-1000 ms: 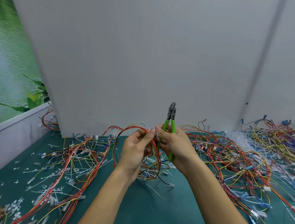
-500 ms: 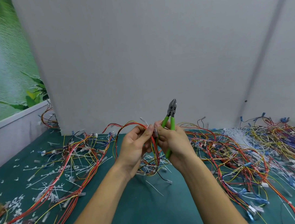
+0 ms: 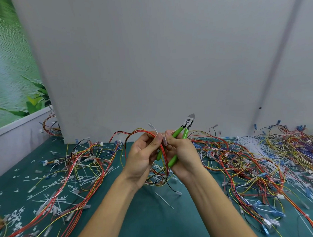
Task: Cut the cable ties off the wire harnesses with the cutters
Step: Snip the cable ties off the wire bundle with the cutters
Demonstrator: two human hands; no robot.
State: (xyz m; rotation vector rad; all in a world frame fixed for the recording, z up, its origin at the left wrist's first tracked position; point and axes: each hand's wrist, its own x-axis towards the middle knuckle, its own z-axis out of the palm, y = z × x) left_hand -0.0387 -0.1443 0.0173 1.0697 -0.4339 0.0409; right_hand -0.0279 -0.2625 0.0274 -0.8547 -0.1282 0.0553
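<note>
We grip cutters (image 3: 185,127) in right hand (image 3: 183,153), fingers curled round the green handles. Long axis diagonal, tip up-right above the fingers. Left hand (image 3: 141,158) fingers pinch harness (image 3: 164,154) between both hands, above tabletop (image 3: 147,217).

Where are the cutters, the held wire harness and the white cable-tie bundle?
cutters (image 3: 188,121): head view, on the steel head.
wire harness (image 3: 165,157): head view, on its red wires.
white cable-tie bundle (image 3: 250,146): head view, middle of the bundle.

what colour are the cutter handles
Bright green, on the cutters in the right hand; head view shows it best.
</note>
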